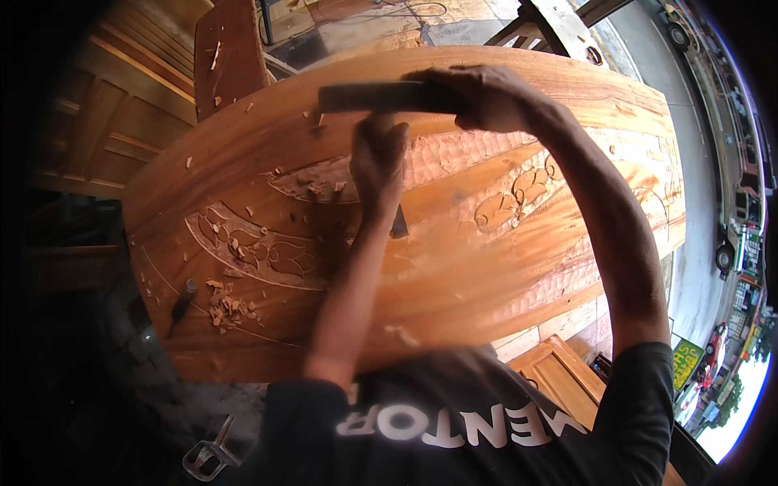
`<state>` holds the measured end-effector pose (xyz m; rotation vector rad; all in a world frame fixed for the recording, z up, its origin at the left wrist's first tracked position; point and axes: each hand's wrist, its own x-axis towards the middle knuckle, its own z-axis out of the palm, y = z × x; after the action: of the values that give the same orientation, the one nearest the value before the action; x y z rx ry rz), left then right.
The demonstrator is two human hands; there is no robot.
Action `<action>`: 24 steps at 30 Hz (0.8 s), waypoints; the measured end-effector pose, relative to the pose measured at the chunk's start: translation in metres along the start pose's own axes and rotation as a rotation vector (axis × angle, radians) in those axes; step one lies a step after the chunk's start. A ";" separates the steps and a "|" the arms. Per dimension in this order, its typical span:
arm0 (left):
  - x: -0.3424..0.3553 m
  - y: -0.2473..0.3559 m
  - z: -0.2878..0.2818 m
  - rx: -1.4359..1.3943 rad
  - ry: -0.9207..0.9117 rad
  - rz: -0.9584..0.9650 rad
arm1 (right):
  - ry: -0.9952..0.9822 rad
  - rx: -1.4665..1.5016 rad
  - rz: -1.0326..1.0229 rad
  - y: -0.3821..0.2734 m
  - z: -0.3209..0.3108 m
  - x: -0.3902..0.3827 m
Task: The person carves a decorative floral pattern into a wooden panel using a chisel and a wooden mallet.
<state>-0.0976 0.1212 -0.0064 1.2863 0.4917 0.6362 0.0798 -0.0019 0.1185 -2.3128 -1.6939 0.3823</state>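
A large wooden panel (pixel 454 316) with carved leaf and flower shapes lies under both hands. My left hand (pixel 378 162) is closed in a fist around an upright carving tool, probably a chisel, mostly hidden by the fingers. Beside that wrist a small dark flat piece (pixel 399 223) shows, and I cannot tell if it is the tool's blade or a shadow. My right hand (pixel 494 95) grips one end of a dark bar-shaped mallet (pixel 365 98). The mallet lies level just above the left fist, over the tool's top; whether they touch is unclear. Motion blurs both.
Wood shavings (pixel 231 308) are heaped at the panel's left, near a loose dark-handled tool (pixel 185 304). A reddish-brown board (pixel 229 57) stands beyond the far edge. Panelled wooden doors (pixel 105 121) are at the left, a metal clamp-like object (pixel 212 454) at the lower left, and a street with vehicles at the right.
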 end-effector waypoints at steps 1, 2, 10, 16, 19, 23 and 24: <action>-0.001 -0.004 -0.003 -0.010 0.009 0.032 | 0.089 0.010 0.006 0.001 -0.003 0.003; -0.002 -0.001 -0.003 -0.011 0.009 0.028 | 0.176 0.023 0.018 0.000 -0.004 0.005; -0.013 0.060 -0.018 -0.189 -0.142 -0.137 | 0.348 0.170 -0.017 -0.031 0.002 -0.032; 0.007 0.024 -0.012 -0.186 -0.013 0.014 | 0.495 0.279 0.234 -0.047 -0.007 -0.033; 0.005 0.016 -0.006 -0.132 -0.021 0.029 | 0.612 0.273 0.348 -0.034 -0.005 -0.024; 0.003 0.017 -0.005 -0.095 -0.059 -0.010 | 0.646 0.264 0.138 -0.015 0.018 -0.014; 0.002 0.019 -0.006 -0.086 -0.071 -0.046 | 0.523 0.182 0.060 -0.013 0.023 -0.014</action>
<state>-0.1033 0.1295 0.0104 1.2089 0.4301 0.5656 0.0561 -0.0106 0.1026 -2.0929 -1.2803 -0.0592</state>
